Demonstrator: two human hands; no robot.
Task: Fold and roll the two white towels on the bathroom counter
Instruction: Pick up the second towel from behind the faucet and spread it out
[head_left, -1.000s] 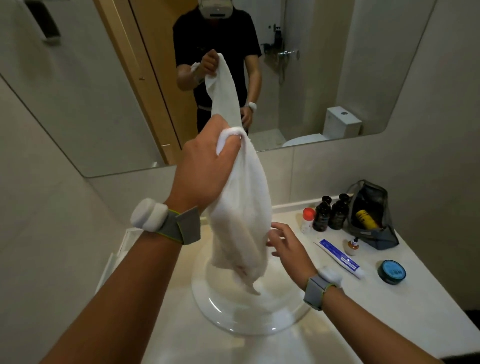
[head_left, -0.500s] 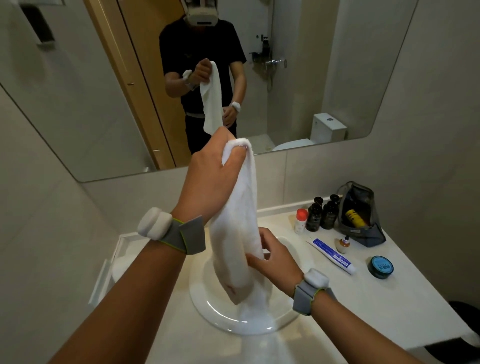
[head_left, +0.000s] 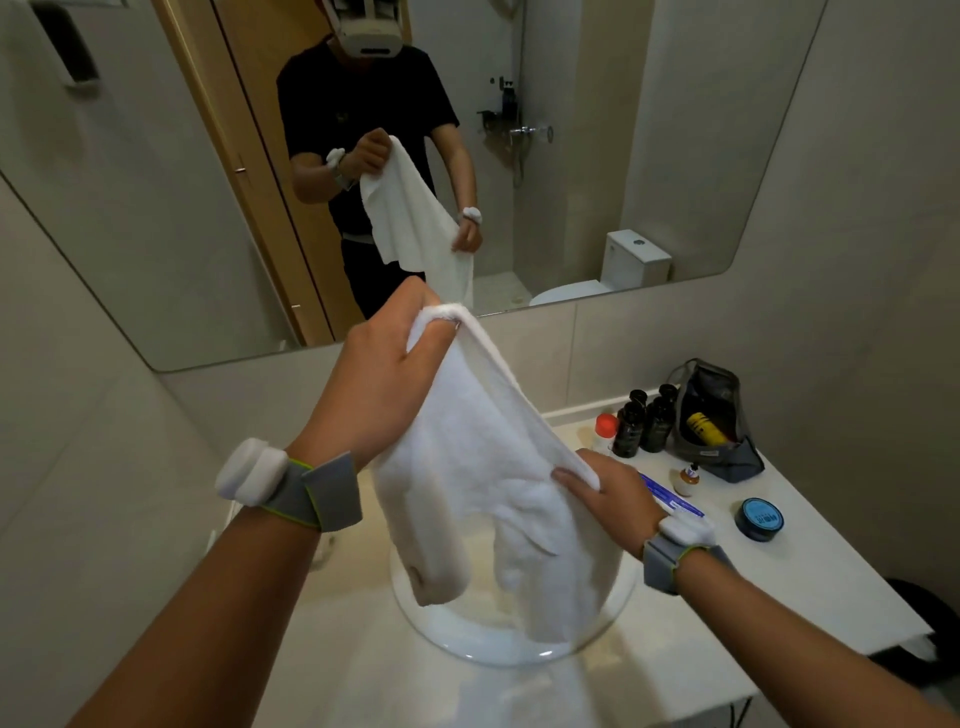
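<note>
A white towel (head_left: 483, 467) hangs in the air over the round white sink (head_left: 467, 644). My left hand (head_left: 379, 379) pinches its upper corner, raised high near the mirror's lower edge. My right hand (head_left: 608, 493) grips the towel's right edge lower down, so the top edge slopes from upper left to lower right. The rest of the cloth droops in loose folds above the basin. A second white towel seems to lie flat on the counter in front of the sink (head_left: 519, 691); it is blurred.
On the white counter (head_left: 810, 566) right of the sink stand two dark bottles (head_left: 644, 421), a red-capped bottle (head_left: 605, 431), a grey toiletry bag (head_left: 717, 421), a toothpaste tube (head_left: 670, 496), a small brown bottle (head_left: 688, 478) and a blue round tin (head_left: 759, 518). A large mirror (head_left: 623, 156) covers the wall.
My right hand has moved from the towel's lower middle out to its right edge and pulled it sideways, spreading the towel wider. My left hand has kept its hold on the upper corner.
</note>
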